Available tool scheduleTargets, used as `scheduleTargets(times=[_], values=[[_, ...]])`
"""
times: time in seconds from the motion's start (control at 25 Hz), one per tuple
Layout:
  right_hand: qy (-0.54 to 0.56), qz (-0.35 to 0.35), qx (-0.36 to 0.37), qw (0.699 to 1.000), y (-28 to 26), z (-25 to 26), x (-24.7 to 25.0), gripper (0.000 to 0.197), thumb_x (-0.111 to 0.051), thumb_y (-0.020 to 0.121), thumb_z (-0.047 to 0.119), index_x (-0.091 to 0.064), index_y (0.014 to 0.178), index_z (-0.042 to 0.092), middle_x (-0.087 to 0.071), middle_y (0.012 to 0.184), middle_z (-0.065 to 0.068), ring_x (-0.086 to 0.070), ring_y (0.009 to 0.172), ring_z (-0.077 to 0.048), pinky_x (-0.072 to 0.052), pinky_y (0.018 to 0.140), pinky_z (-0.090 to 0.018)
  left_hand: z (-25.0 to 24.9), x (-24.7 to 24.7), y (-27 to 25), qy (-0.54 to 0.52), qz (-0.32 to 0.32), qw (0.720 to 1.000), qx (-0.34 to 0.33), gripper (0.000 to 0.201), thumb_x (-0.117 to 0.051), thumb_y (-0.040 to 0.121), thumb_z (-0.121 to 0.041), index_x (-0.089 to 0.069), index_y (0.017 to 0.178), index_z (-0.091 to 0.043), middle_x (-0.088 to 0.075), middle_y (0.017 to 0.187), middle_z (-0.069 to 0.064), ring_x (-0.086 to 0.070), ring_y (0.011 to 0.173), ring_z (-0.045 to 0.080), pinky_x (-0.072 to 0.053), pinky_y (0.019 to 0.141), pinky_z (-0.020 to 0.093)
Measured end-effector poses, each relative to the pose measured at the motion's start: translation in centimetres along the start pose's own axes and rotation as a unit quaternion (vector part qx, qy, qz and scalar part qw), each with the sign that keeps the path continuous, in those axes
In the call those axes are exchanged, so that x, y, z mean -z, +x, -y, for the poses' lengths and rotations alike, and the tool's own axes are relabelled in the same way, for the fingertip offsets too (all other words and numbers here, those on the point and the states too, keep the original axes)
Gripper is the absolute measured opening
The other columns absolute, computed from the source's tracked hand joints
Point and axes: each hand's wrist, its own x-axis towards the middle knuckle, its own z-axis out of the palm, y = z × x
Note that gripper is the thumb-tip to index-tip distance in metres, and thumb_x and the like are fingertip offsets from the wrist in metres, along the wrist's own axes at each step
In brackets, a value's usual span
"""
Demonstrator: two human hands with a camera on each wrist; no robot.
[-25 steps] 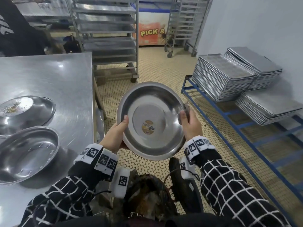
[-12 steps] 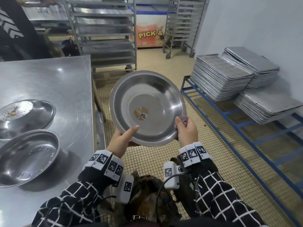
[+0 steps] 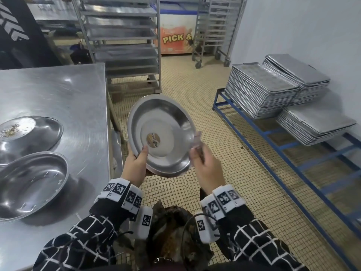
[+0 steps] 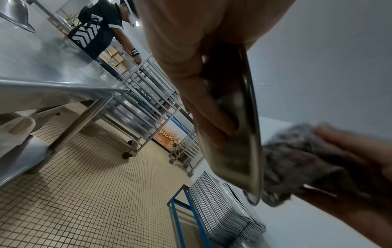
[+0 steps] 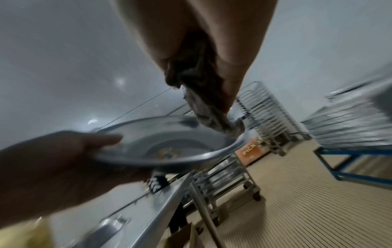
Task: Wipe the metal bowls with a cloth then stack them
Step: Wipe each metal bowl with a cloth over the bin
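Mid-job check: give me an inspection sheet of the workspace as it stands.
Surface: steel table, scuffed.
Job's things: round metal bowl with centre sticker held tilted over the floor; grey cloth at its rim; upright metal bowl and overturned crumb-speckled bowl on the table.
Clutter: nothing seen.
Grips: left hand holds the bowl's rim; right hand holds the cloth.
Cables: black wire at the right wrist.
Surroundings: stacked baking trays, tray racks.

Tiled floor [image 3: 195, 90] — steel racks [image 3: 121, 36], pale wall [image 3: 293, 26].

Right hand [image 3: 205, 165] hides most of cloth [image 3: 197, 140]; right-wrist view motion-blurred.
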Motion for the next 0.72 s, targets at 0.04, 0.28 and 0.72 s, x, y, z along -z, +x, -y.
scheduleTargets(times=[0.04, 0.28, 0.72], values=[[-0.032, 0.055, 0.050, 0.997, -0.5, 0.4, -1.3, 0.037, -0.036, 0.099, 0.043, -0.045, 0.133, 0.031, -0.063, 0.095, 0.012, -0.058, 0.079, 0.013, -0.049, 0.067, -0.009, 0.0, -0.2, -0.1, 0.002, 0.007, 1.000, -0.004, 0.016, -0.048, 0.097, -0.036, -0.054, 0.109, -0.026, -0.067, 0.109, 0.011, -0.064, 0.100, 0.030, -0.050, 0.093, 0.052], [-0.270, 0.167, 0.152, 0.936, -0.9, -3.1, -5.1, 0.069, 0.001, 0.091, 0.061, -0.025, 0.148, 0.032, -0.025, 0.155, 0.011, -0.013, 0.145, -0.012, -0.017, 0.118, -0.034, -2.3, -0.1, -1.1, 0.035, 0.032, 0.997, -0.063, 0.021, -0.039, 0.099, -0.037, -0.052, 0.108, -0.024, -0.064, 0.093, -0.010, -0.060, 0.083, -0.001, -0.048, 0.065, 0.007], [-0.270, 0.077, 0.137, 0.950, -2.0, -1.4, -6.2, 0.063, -0.003, 0.096, 0.054, -0.036, 0.144, 0.028, -0.039, 0.149, 0.004, -0.023, 0.142, -0.017, -0.015, 0.118, -0.036, -2.7, 0.2, -0.3, 0.039, 0.015, 0.993, -0.106, 0.023, -0.039, 0.098, -0.041, -0.057, 0.104, -0.028, -0.066, 0.096, -0.011, -0.062, 0.089, -0.002, -0.046, 0.075, 0.014]])
